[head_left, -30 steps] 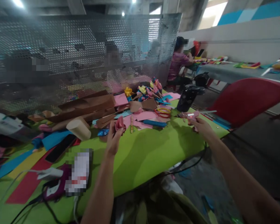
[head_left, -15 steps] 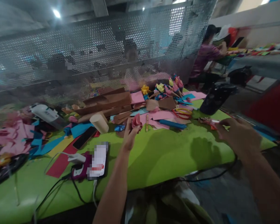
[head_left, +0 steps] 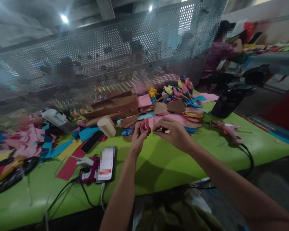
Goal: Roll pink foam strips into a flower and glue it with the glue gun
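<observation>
My left hand (head_left: pixel 137 141) is closed around a rolled pink paper flower (head_left: pixel 144 125) and holds it up above the green tabletop. Just to its right is my right hand (head_left: pixel 172 131), thumb and fingers bent together in a pinch; whatever lies between the fingertips is too small to make out. A slight gap separates those fingertips from the flower. On the right side of the table lies a pink glue gun (head_left: pixel 231 130), its black cord hanging over the front edge. Behind my right hand are pink paper sheets and a blue item (head_left: pixel 190 130), partly covered.
Phones (head_left: pixel 106 164) and a purple power adapter (head_left: pixel 89 171) with cables lie left. A cream roll (head_left: pixel 107 127), brown paper (head_left: pixel 115 106) and finished paper flowers (head_left: pixel 183 88) stand behind. A dark tumbler (head_left: pixel 227 102) is right; a perforated metal screen (head_left: pixel 91 64) closes the back.
My right hand has let go of the glue gun, which now rests on the table, and has come left to the flower. My left hand still holds the flower.
</observation>
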The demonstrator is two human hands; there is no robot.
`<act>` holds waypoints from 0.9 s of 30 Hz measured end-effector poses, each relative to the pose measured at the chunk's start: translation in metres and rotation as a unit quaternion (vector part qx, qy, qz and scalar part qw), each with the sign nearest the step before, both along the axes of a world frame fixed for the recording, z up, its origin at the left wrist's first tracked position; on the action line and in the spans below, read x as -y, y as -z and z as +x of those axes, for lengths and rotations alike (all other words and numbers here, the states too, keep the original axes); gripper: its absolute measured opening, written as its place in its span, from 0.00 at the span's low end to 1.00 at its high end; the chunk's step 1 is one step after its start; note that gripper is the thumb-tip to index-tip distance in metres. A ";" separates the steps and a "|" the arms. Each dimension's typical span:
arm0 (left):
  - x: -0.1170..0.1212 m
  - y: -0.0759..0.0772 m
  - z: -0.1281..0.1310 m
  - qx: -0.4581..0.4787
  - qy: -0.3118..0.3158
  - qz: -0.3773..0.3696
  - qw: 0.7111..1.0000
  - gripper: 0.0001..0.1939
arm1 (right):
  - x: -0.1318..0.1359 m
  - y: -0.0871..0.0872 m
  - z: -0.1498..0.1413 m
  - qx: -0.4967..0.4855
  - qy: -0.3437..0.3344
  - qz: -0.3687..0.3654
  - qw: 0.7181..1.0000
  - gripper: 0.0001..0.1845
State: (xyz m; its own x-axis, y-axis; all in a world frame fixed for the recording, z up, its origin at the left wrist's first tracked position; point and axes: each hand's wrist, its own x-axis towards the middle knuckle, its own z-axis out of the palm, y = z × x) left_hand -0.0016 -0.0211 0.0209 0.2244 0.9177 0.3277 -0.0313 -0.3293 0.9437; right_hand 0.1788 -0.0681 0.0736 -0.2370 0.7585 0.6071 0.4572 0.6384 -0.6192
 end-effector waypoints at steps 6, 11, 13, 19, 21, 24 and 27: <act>-0.002 0.003 0.000 0.012 0.010 -0.002 1.000 0.16 | -0.004 0.002 -0.011 0.024 0.013 0.022 0.999 0.08; 0.001 0.001 0.001 0.020 0.022 -0.011 0.999 0.15 | -0.007 0.010 -0.013 0.022 0.040 0.043 0.998 0.09; 0.003 -0.002 0.001 0.017 0.026 -0.012 0.999 0.15 | -0.009 0.012 -0.014 0.016 0.043 0.056 0.997 0.10; 0.006 -0.008 0.001 -0.004 0.043 -0.002 0.999 0.15 | -0.016 0.014 -0.014 0.025 0.024 0.051 0.998 0.10; 0.006 -0.009 0.001 -0.005 0.053 -0.006 0.999 0.16 | -0.017 0.013 -0.012 0.038 0.014 0.037 0.998 0.10; 0.006 -0.009 0.001 0.002 0.068 -0.026 0.997 0.17 | -0.019 0.009 -0.007 0.054 -0.009 0.026 0.998 0.09; 0.006 -0.009 0.001 0.018 0.082 -0.049 0.995 0.17 | -0.020 0.004 -0.002 0.064 -0.036 0.035 0.997 0.08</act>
